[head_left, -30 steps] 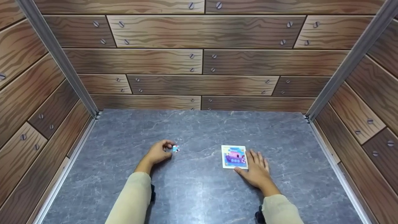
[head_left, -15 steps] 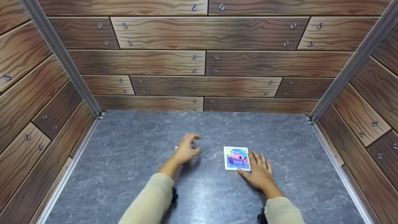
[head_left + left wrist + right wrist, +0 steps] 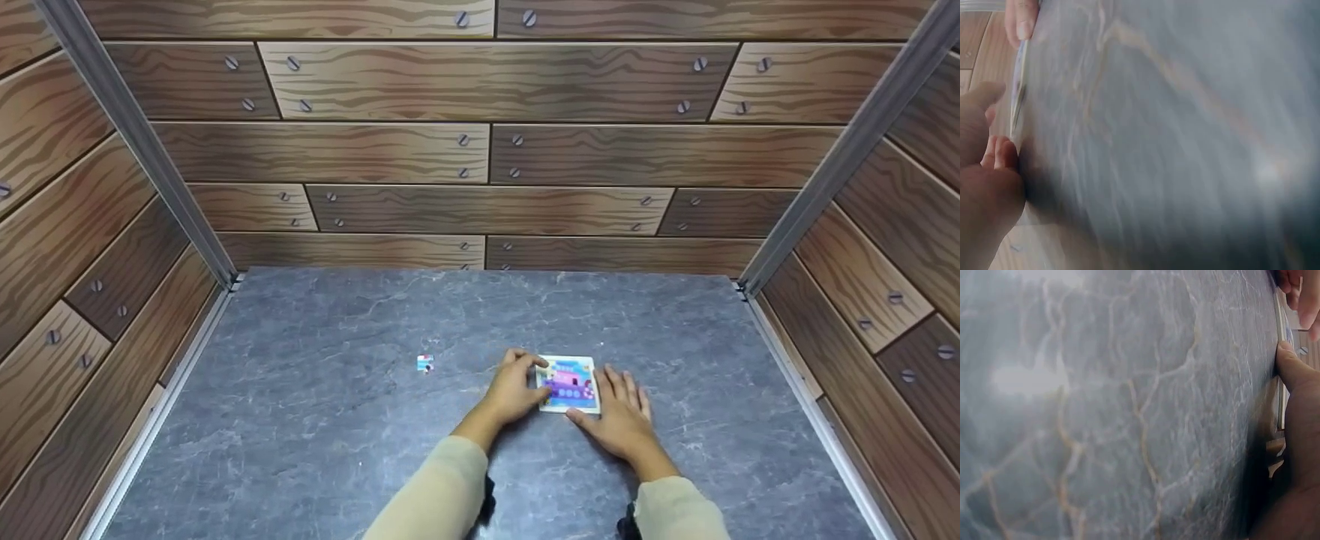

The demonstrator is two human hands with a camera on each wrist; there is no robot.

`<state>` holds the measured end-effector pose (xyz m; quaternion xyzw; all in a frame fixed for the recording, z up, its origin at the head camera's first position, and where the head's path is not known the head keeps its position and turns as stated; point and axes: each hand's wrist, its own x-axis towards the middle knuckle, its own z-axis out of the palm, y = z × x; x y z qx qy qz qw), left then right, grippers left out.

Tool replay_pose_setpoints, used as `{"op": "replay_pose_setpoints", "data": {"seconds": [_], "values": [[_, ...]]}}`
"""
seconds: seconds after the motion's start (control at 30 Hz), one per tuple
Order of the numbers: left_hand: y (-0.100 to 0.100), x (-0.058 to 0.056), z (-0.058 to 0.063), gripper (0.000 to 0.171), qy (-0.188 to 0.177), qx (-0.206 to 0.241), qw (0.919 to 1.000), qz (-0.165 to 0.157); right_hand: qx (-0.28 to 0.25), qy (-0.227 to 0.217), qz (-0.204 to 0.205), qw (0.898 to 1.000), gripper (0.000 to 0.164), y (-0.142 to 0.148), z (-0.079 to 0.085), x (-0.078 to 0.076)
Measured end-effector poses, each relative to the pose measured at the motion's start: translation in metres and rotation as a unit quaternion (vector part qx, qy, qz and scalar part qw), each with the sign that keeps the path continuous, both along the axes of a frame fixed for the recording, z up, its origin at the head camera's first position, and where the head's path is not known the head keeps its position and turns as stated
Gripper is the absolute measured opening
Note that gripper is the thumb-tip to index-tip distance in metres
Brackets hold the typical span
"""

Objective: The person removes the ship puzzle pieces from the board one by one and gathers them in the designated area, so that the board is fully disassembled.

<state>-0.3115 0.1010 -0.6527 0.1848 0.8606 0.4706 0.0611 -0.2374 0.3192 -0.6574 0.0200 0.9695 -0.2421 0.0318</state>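
Observation:
A square picture board (image 3: 571, 381) with a white border and a pink-and-purple boat design lies flat on the grey table. My left hand (image 3: 512, 388) is at its left side, thumb and forefinger spread and overlapping the picture's left part. Along the right edge rests my right hand (image 3: 621, 420), fingers extended, thumb at the lower right corner. In the left wrist view the board's edge (image 3: 1018, 84) appears side-on, with a gap between it and my left thumb. The right wrist view has my right thumb (image 3: 1292, 368) against the edge. Left of the hands lies a small blue, white and red jigsaw piece (image 3: 425, 363).
Grey marbled tabletop (image 3: 330, 420) surrounds the board. A wood-plank-patterned wall (image 3: 480, 150) rises behind it, with similar panels on both sides. Metal rails (image 3: 161, 390) run along the table's left and right edges.
My left hand has left the small jigsaw piece where it lies and moved right to the board's left side. My right hand stays at the board's right edge.

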Motion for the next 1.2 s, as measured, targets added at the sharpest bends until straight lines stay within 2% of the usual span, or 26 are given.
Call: {"op": "replay_pose_setpoints", "data": {"seconds": [0.13, 0.3, 0.53, 0.87, 1.2], "values": [[0.011, -0.005, 0.0, 0.037, 0.006, -0.024, 0.9997, 0.01, -0.011, 0.019, 0.003, 1.0, 0.109, 0.003, -0.006, -0.001], [0.017, -0.007, 0.002, 0.034, -0.007, -0.041, 0.9991, 0.012, -0.011, 0.022, 0.006, 1.0, 0.113, 0.005, -0.011, 0.0], [0.016, -0.011, 0.007, 0.041, -0.029, -0.079, 0.9964, -0.01, 0.002, -0.001, 0.0, 1.0, 0.107, 0.002, -0.003, 0.002], [0.016, -0.013, 0.013, 0.04, -0.04, -0.073, 0.9965, -0.012, -0.016, 0.034, 0.009, 0.999, 0.108, 0.002, -0.005, 0.002], [0.019, -0.014, 0.011, 0.036, -0.037, -0.072, 0.9966, -0.015, -0.001, 0.007, 0.002, 1.0, 0.104, 0.0, 0.0, 0.003]]}}
